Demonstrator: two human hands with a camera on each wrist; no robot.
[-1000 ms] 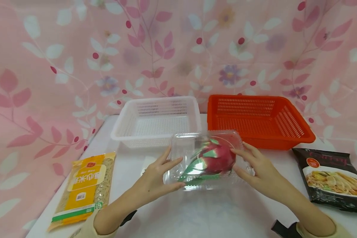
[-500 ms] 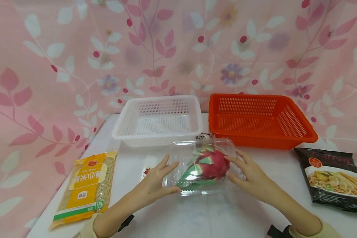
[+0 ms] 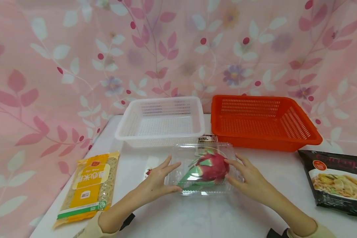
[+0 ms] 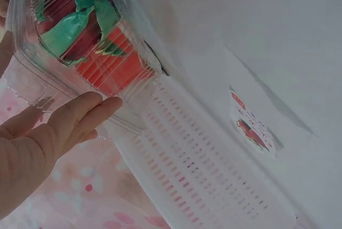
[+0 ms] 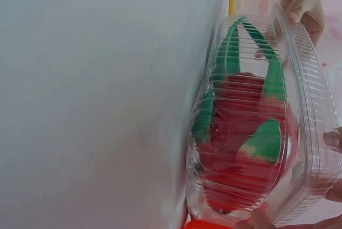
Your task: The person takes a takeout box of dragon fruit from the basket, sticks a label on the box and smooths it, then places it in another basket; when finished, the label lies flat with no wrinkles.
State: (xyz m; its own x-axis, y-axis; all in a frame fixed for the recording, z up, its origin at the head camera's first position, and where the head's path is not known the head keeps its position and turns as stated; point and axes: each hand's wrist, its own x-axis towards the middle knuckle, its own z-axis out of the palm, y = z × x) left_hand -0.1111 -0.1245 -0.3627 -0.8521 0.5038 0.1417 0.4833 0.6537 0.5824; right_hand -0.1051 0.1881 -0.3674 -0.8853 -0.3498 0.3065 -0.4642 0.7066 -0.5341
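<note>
A clear plastic clamshell box [image 3: 181, 150], its lid down, holds a red dragon fruit [image 3: 212, 167] with green scales. It is close over the white table in front of the two baskets. My left hand [image 3: 155, 184] grips its left end, thumb at the front corner and fingers spread on the side. At the right end my right hand [image 3: 250, 180] holds it with thumb and fingers. Ribbed walls of the box [image 4: 53, 87] show beside my left fingers in the left wrist view. The right wrist view shows the dragon fruit [image 5: 235, 149] through the plastic.
Behind stand a white basket [image 3: 162, 140] and a red basket [image 3: 261, 142]. A yellow noodle pack [image 3: 87, 188] lies left, a black noodle pack [image 3: 337, 183] right. A small white packet [image 3: 148, 171] is near my left hand; a dark-labelled item [image 3: 207, 138] lies behind the box.
Both hands have lowered the box and brought it slightly toward me, uncovering the dark-labelled item behind it. Over the last half second the hands have barely moved.
</note>
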